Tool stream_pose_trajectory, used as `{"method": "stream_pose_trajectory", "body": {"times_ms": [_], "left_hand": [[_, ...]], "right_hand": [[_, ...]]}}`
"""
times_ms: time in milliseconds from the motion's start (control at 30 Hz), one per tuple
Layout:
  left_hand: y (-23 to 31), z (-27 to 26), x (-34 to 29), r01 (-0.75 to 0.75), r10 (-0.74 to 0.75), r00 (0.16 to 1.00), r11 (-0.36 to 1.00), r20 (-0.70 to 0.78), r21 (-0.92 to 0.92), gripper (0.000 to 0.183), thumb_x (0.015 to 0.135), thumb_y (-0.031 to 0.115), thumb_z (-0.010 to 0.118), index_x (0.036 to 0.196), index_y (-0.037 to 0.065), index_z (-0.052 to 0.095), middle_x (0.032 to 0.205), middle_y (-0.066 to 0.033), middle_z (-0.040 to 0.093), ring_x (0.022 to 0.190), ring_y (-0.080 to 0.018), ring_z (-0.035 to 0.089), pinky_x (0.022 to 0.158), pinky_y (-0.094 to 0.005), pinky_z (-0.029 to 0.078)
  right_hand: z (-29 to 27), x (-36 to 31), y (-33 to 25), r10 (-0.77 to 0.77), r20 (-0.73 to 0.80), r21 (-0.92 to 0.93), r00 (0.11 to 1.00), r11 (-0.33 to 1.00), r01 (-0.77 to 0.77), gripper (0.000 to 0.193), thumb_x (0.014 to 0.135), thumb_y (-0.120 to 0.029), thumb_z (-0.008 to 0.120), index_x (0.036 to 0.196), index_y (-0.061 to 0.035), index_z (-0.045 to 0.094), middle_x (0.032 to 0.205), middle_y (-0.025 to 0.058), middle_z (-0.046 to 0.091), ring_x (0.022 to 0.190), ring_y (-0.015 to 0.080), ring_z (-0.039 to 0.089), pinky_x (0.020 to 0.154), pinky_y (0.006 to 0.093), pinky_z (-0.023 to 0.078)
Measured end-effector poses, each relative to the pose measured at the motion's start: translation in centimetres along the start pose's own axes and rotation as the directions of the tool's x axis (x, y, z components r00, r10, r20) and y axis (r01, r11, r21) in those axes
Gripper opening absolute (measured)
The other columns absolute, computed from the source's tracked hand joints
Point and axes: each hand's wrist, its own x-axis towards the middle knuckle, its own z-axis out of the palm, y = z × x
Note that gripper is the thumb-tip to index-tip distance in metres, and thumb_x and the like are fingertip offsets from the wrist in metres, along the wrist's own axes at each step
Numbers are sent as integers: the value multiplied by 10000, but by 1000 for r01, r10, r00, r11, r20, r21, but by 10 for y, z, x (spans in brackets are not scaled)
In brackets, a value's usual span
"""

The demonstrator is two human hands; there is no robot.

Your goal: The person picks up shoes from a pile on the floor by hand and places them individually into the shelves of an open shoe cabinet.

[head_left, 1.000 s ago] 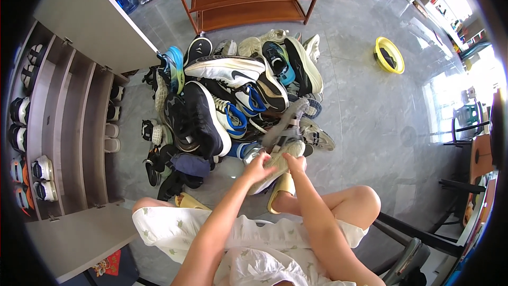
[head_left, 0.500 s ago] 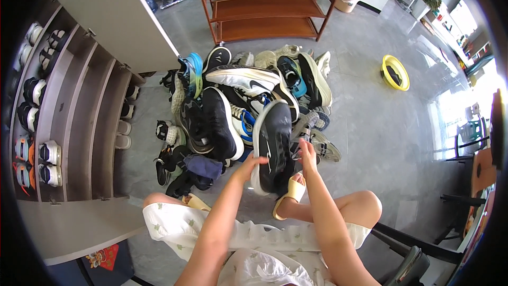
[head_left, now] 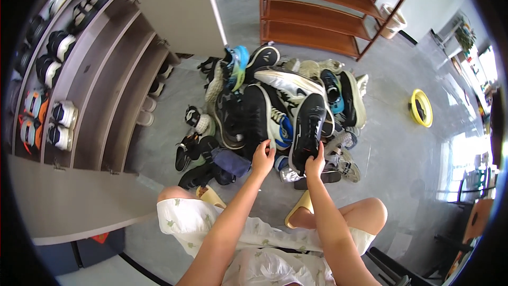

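In the head view, the right hand [head_left: 315, 165] is curled around the heel of a black running shoe [head_left: 308, 119], thumb along its side, probably because the heel collar offers a firm edge that leaves the long toe free. The shoe lies over the near part of a shoe pile [head_left: 284, 85] on the grey tiled floor [head_left: 394, 180], toe pointing away from the person; whether it rests on the shoes beneath is hard to tell. The left hand [head_left: 261, 160], fingers half bent, is at the near end of another black sneaker [head_left: 255, 111]; I cannot tell whether it grips or merely touches. That spot puts the two shoes side by side, perhaps for easy comparison. The running shoe has a dark, smooth-looking upper, a pale midsole edge on its left, a short white mark on that side and a reddish fleck near the heel.
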Motion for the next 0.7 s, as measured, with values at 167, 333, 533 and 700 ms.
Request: {"method": "stream_pose_trajectory", "body": {"times_ms": [167, 333, 533, 700], "left_hand": [[-23, -47, -18, 37, -40, 956, 999, -291, -16, 220, 844, 15, 595, 1056, 48, 644, 953, -79, 676, 750, -174, 639, 680, -304, 512], [-76, -79, -37, 441, -341, 726, 897, -597, 23, 416, 698, -10, 665, 1101, 63, 596, 1091, -135, 587, 938, -287, 599, 840, -383, 490], [-125, -106, -64, 683, -542, 692, 705, -476, 191, 635, 708, 83, 709, 1285, 52, 446, 1206, -218, 527, 1100, -394, 543, 951, -459, 451], [-192, -137, -88, 650, -634, 755, 757, -167, 65, 620, 787, 206, 711, 1309, 38, 420, 1227, -212, 515, 1058, -404, 578, 898, -442, 502]], "right_hand": [[34, -20, -66, -460, -153, -247, 875, 875, 416, 709, 706, -18, 508, 1398, 8, 356, 1466, 233, 338, 1346, 424, 324, 1120, 558, 211], [85, -65, -89, -646, 140, 122, 751, 764, 634, 523, 691, 56, 503, 1204, -14, 574, 1296, 202, 525, 1213, 391, 485, 1064, 438, 369], [148, -103, -68, -574, 691, 166, 440, 718, 676, 502, 695, -52, 604, 1198, -52, 587, 1299, 162, 537, 1164, 384, 517, 1010, 478, 402], [179, -141, -87, -376, 826, -91, 419, 645, 759, 938, 690, -274, 761, 1475, -121, 271, 1533, 166, 222, 1335, 483, 299, 1050, 555, 335]]}}
